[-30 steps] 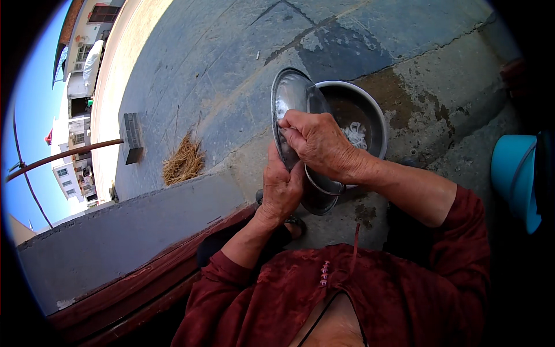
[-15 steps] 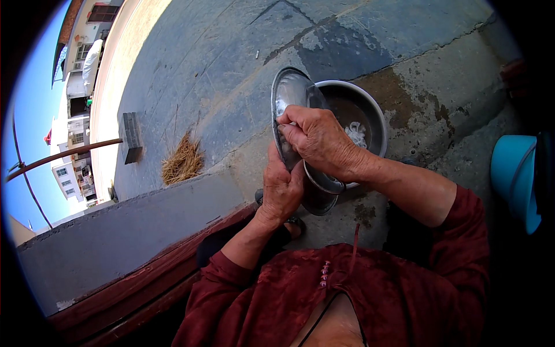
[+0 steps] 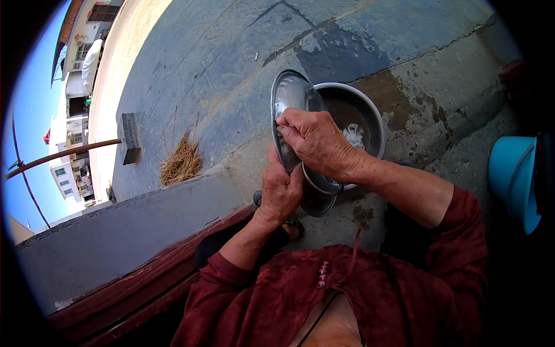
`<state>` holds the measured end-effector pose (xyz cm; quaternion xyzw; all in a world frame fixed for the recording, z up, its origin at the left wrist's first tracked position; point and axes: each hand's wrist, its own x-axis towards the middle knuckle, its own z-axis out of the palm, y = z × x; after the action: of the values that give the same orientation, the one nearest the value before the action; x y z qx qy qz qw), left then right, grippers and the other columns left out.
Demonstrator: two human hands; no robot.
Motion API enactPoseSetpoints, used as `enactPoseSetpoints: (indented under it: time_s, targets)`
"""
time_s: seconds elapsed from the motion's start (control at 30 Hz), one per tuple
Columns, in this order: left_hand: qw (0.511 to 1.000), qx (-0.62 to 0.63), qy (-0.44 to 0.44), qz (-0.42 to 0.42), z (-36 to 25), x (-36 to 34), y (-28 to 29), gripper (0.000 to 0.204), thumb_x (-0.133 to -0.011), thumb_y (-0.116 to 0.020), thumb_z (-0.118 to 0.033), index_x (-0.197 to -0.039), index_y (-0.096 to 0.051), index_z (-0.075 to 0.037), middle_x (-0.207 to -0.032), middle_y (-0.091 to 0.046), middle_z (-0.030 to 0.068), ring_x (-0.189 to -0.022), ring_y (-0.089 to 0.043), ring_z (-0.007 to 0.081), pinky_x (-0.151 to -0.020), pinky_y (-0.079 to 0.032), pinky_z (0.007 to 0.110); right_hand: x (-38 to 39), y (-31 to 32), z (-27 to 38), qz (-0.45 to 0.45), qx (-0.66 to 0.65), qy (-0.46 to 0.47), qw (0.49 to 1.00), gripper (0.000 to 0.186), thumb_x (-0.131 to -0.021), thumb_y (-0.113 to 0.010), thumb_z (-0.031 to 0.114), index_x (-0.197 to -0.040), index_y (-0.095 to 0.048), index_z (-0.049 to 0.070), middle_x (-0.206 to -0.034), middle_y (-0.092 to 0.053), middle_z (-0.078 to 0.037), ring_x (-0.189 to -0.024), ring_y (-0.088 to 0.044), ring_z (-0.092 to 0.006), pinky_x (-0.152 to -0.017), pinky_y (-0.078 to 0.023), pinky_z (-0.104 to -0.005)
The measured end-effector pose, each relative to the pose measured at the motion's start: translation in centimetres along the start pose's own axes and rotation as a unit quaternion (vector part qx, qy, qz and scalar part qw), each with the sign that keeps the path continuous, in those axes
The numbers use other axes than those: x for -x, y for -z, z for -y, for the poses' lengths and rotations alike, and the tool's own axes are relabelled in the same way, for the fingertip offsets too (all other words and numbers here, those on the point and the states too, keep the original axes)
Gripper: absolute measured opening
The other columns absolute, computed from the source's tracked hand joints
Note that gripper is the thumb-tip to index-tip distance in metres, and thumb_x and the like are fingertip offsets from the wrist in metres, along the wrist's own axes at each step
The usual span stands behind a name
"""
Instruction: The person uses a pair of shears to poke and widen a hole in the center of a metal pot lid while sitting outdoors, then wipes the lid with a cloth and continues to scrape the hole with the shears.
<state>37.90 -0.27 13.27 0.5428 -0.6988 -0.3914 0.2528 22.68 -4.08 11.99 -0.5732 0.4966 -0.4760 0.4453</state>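
Observation:
A round, shiny metal lid (image 3: 287, 92) is held tilted, nearly on edge, between my hands. My left hand (image 3: 278, 188) grips its lower rim from the near side. My right hand (image 3: 321, 139) crosses over it, fingers curled and thumb at the left rim; whether anything is tucked inside these fingers is hidden. A dark, curved rim (image 3: 324, 184) shows below my right wrist. Just behind the lid stands a round metal basin (image 3: 378, 113) with a pale rim. Inside the basin lies a crumpled white bundle (image 3: 352, 136), its exact kind unclear.
A turquoise bucket (image 3: 511, 173) stands at the right. Damp patches mark the concrete floor (image 3: 399, 95). On the left are a low grey wall (image 3: 139, 231), a straw bundle (image 3: 182, 162) and a grey block (image 3: 130, 139) by a rusty pole (image 3: 69, 151).
Almost nothing differs. The whole view has shifted very slightly; both hands keep their grip on the lid in nearly the same pose.

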Motion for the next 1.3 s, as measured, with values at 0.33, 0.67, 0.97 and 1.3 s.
enactPoseSetpoints:
  time_s: [0.33,0.67,0.97,1.3]
  targets:
    - [1.000,0.002,-0.002,0.019,-0.1,-0.2,0.1,0.048,-0.092,-0.059,-0.006,-0.136,-0.041,0.001,-0.116,-0.061,0.0142,-0.110,-0.058,0.0212,-0.095,-0.045,0.032,0.7,0.3,-0.2,0.035,0.042,0.002,0.998,0.018,-0.094,-0.057,0.012,-0.099,-0.061,-0.004,-0.078,-0.065,-0.021,-0.075,-0.068,-0.0314,-0.067,-0.052,-0.0378]
    - [0.999,0.020,0.028,0.031,0.5,-0.2,0.3,0.048,-0.093,-0.059,-0.007,-0.136,-0.041,0.001,-0.117,-0.060,0.0122,-0.112,-0.056,0.0194,-0.095,-0.044,0.031,1.6,0.1,0.2,0.045,0.030,0.051,0.997,0.017,-0.095,-0.056,0.012,-0.100,-0.060,-0.004,-0.077,-0.064,-0.023,-0.077,-0.068,-0.0364,-0.066,-0.052,-0.0402]
    - [0.998,0.029,0.042,0.026,0.3,-0.2,0.3,0.048,-0.093,-0.060,-0.007,-0.136,-0.041,0.001,-0.121,-0.060,0.0132,-0.114,-0.055,0.0197,-0.097,-0.043,0.031,0.9,0.0,0.1,0.034,0.016,0.031,0.999,0.017,-0.095,-0.054,0.013,-0.093,-0.058,-0.003,-0.077,-0.064,-0.025,-0.077,-0.068,-0.0387,-0.065,-0.052,-0.0426]
    - [0.999,0.002,0.042,0.033,0.0,-0.2,0.3,0.047,-0.094,-0.058,-0.009,-0.136,-0.041,0.002,-0.122,-0.059,0.0133,-0.114,-0.055,0.0205,-0.098,-0.043,0.032,0.8,0.2,0.6,0.041,0.018,0.011,0.999,0.015,-0.096,-0.055,0.012,-0.093,-0.055,-0.003,-0.073,-0.062,-0.022,-0.074,-0.069,-0.0335,-0.061,-0.050,-0.0403]
